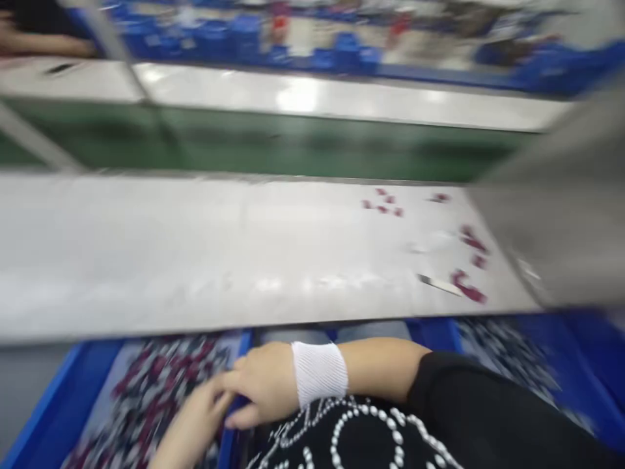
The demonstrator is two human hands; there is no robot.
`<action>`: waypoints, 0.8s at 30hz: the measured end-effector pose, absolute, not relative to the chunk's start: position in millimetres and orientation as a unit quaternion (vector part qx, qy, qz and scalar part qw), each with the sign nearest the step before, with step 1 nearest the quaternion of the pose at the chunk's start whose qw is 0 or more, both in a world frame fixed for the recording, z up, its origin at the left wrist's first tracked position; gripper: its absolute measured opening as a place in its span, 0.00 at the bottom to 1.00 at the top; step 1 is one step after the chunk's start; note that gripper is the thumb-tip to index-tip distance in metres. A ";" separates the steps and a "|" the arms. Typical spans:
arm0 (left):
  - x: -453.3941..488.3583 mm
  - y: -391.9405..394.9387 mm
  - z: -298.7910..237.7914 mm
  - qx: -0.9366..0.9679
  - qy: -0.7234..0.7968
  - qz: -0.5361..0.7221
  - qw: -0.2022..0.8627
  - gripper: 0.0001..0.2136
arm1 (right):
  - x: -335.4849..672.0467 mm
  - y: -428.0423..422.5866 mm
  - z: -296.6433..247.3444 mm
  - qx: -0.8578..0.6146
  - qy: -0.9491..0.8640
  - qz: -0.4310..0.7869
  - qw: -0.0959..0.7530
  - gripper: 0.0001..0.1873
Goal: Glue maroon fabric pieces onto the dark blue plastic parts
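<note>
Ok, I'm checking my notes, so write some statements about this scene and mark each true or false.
1. The right hand has a white band at its wrist. True.
2. The dark red pieces on the white tabletop lie at its left end. False: they lie toward the right.
3. The slim tool on the tabletop has a dark end. True.
4. The lower-left blue bin holds only dark red pieces. False: dark and pale ones are mixed in.
</note>
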State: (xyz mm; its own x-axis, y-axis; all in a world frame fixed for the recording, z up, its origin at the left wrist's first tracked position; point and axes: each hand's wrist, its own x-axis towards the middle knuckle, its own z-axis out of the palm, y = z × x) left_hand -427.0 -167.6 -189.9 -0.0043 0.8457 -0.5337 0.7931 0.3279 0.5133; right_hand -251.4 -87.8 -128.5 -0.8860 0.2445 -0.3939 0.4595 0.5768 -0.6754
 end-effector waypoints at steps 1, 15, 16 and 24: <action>-400.4 -154.1 -194.4 0.633 0.629 0.011 0.451 0.12 | -211.4 -89.2 -126.1 0.250 0.862 -0.425 0.114 0.31; -13.6 -137.0 -153.8 0.801 0.106 -0.144 0.571 0.13 | 232.8 -388.5 -202.1 0.933 0.124 -0.290 -0.171 0.24; 24.8 -149.3 -162.6 0.803 0.093 -0.143 0.572 0.13 | 253.9 -412.5 -212.8 0.943 0.076 -0.282 -0.159 0.24; 256.4 -210.9 -287.5 0.828 0.198 -0.207 0.482 0.27 | 356.3 -481.4 -290.1 0.949 -0.070 -0.293 -0.092 0.25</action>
State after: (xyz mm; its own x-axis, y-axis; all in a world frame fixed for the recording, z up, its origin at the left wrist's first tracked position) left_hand 256.4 -210.9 -287.5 0.8361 0.1282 -0.5334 0.5270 -0.4574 0.7163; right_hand 356.3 -481.4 -290.1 0.8186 -0.0798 -0.5687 -0.1871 -0.9733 -0.1328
